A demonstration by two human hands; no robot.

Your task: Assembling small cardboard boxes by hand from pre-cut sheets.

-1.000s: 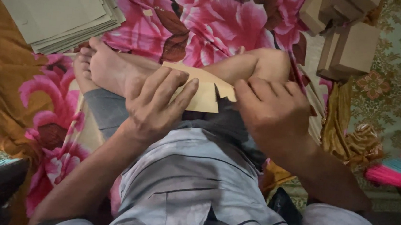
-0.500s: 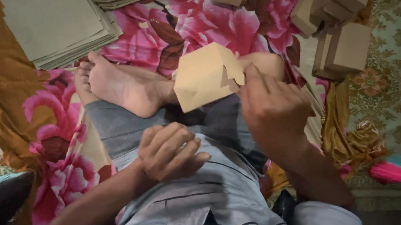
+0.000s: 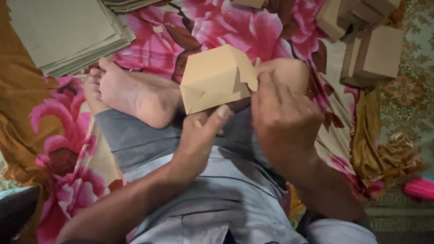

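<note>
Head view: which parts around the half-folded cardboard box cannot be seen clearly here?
- Cardboard box: its underside, hidden by its own panels.
- Right hand: fingertips behind the box flap.
- Left hand: palm turned away.
- Flat cardboard stack: cut by the top edge.
- Finished boxes: partly cut off.

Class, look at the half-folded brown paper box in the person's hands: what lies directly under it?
Under the paper box show a bare foot, a knee and grey trousers. The left hand props its lower edge; the right hand grips its side. Its inside is hidden.
</note>
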